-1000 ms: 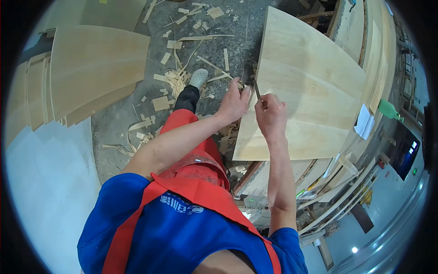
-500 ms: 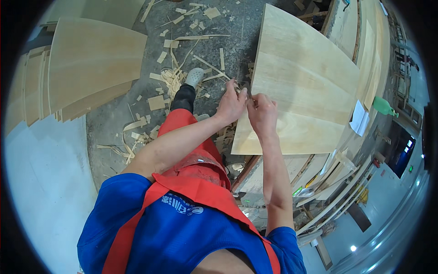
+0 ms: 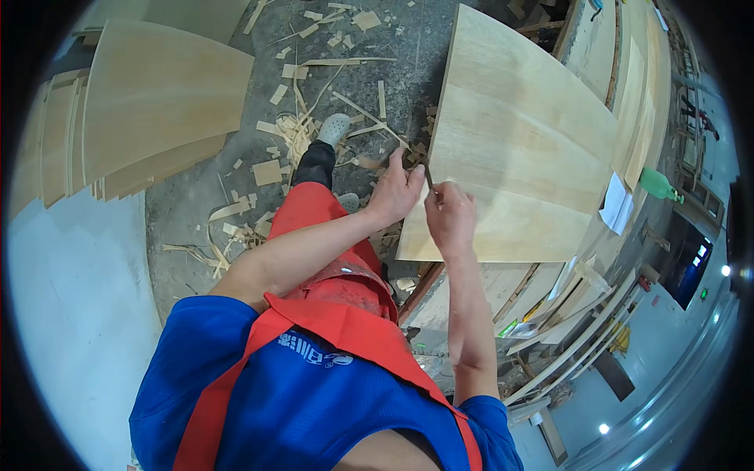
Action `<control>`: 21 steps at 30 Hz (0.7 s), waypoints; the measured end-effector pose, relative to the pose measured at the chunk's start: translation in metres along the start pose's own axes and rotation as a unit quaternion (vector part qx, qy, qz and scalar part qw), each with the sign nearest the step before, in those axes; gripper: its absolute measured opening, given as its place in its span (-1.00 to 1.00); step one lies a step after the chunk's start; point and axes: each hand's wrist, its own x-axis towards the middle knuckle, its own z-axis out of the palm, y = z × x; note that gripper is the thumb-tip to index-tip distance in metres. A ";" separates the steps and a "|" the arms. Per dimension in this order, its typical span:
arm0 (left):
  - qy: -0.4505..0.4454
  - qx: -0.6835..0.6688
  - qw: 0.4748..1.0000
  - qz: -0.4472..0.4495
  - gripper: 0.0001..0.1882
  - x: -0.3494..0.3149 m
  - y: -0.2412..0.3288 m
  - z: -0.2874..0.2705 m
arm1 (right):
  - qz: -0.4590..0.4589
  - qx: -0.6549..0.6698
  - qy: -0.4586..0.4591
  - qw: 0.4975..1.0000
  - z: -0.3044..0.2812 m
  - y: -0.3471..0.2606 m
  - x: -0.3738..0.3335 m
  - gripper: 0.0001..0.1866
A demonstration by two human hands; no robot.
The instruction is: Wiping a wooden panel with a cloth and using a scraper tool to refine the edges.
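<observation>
My right hand [image 3: 452, 218] is closed in a pinch around a slim dark blade-like tool [image 3: 429, 176] that points away from me; its exact kind is unclear. Just left of it, my left hand [image 3: 395, 194] has thumb and forefinger spread, with nothing plainly between them. A blurred brownish scrap [image 3: 367, 162] shows beside its fingertips, over the floor. Both hands are at the near left edge of a large pale plywood panel [image 3: 522, 149], which has a curved far side and lies on a stack at the right.
Wood strips and offcuts [image 3: 294, 141] litter the grey floor [image 3: 188, 192] around my shoe [image 3: 335, 129]. More curved panels [image 3: 165, 86] stand stacked at left. On the right are white papers [image 3: 617, 206], a green bottle [image 3: 658, 185] and long wood strips [image 3: 577, 345].
My left fingers have spread and moved slightly away from the tool, and a blurred scrap now shows beside them. My right hand has dropped slightly nearer, still gripping the tool.
</observation>
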 end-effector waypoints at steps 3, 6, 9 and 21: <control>0.008 0.016 1.000 0.009 -0.22 -0.002 -0.014 0.008 | -0.024 0.013 0.017 0.999 0.020 0.004 0.003 -0.95; 0.036 0.024 0.999 0.025 -0.23 -0.001 -0.028 0.013 | -0.023 0.015 0.025 0.999 0.003 0.002 -0.012 -0.94; 0.038 0.034 0.998 0.024 -0.22 -0.005 -0.034 0.018 | -0.021 0.016 0.025 0.999 0.007 0.003 -0.019 -0.94; 0.014 0.027 0.999 0.020 -0.20 -0.027 -0.031 0.014 | -0.016 -0.009 0.020 1.000 0.015 0.006 -0.039 -0.95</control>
